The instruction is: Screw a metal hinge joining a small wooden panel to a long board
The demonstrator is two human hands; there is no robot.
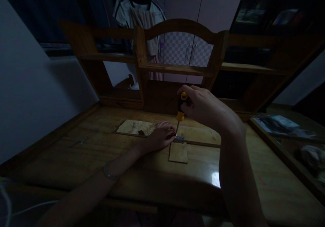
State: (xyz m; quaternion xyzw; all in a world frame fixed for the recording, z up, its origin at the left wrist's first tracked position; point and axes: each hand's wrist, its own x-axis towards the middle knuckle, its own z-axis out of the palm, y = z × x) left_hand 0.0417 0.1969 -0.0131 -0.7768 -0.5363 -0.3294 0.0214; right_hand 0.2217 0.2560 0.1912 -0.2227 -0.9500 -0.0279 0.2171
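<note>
My right hand (pixel 199 103) is wrapped round the handle of a yellow and black screwdriver (pixel 180 116), held nearly upright. Its shaft runs down to a small metal hinge (pixel 179 138), which lies at the joint between a long wooden board (pixel 200 134) and a small square wooden piece (pixel 178 152). My left hand (pixel 164 135) rests on the board just left of the screwdriver tip, its fingers drawn together beside the hinge. Whether those fingers pinch a screw or the hinge edge is hidden. Rough, stained marks show on the board's left part.
The wooden desk (pixel 122 159) carries a shelf unit (pixel 177 69) along its back. Small metal pieces (pixel 80 141) lie at the left. Papers (pixel 281 123) sit on a lower surface at right. A white cable (pixel 33 206) runs at the lower left.
</note>
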